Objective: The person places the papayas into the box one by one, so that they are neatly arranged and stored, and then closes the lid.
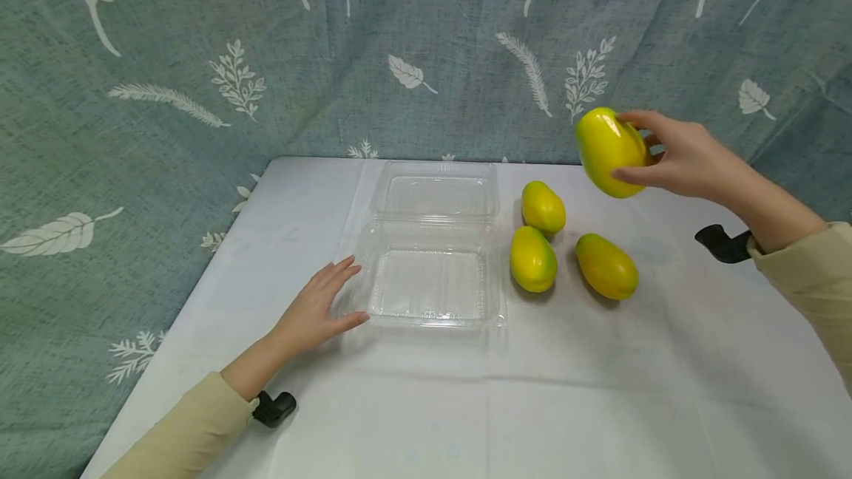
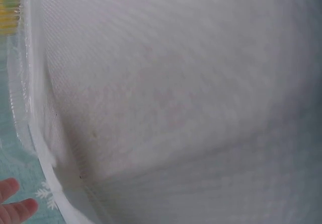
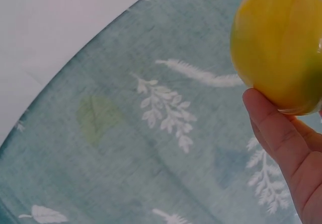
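Note:
My right hand grips a glossy yellow-green mango between thumb and fingers, raised above the table's back right. The right wrist view shows that same mango from below, with a finger against its underside. My left hand has its fingers spread at the left edge of a clear plastic clamshell box; whether it touches the box I cannot tell. The box lies with its lid folded back, and nothing shows inside. In the left wrist view only fingertips of the left hand appear at the lower left.
Right of the box, two mangoes touch, one mango behind another mango. A third mango lies apart to their right. A white cloth covers the table, and a green leaf-patterned curtain hangs behind it.

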{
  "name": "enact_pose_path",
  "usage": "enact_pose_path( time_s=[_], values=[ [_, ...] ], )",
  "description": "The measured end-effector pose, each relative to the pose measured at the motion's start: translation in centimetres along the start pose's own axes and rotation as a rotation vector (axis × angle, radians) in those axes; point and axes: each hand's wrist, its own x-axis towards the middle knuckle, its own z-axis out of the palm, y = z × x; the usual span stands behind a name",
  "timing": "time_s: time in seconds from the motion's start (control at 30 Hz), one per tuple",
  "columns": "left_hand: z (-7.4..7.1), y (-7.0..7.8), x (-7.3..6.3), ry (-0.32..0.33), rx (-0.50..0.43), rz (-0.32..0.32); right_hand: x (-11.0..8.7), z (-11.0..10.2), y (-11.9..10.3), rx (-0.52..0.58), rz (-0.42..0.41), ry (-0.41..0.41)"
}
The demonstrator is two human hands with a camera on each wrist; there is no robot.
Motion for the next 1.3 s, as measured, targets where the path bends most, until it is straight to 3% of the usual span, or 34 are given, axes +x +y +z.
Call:
enact_pose_path(
  time_s=[0.53,0.9,1.3],
  values=[
    [-0.1,0.0,0.0,-0.005,-0.011,-0.012,1.6,0.9,-2.7,0.023,-0.103,-0.005],
    [0.0,0.0,0.1,-0.006,-0.014,-0.011,3.4,1.6,-5.8,0.049,-0.195,-0.040],
    [0.2,-0.2,0.1,-0.013,-0.012,-0.026,5.1,2.9,-8.0,0.109,-0.293,-0.009]
  ],
)
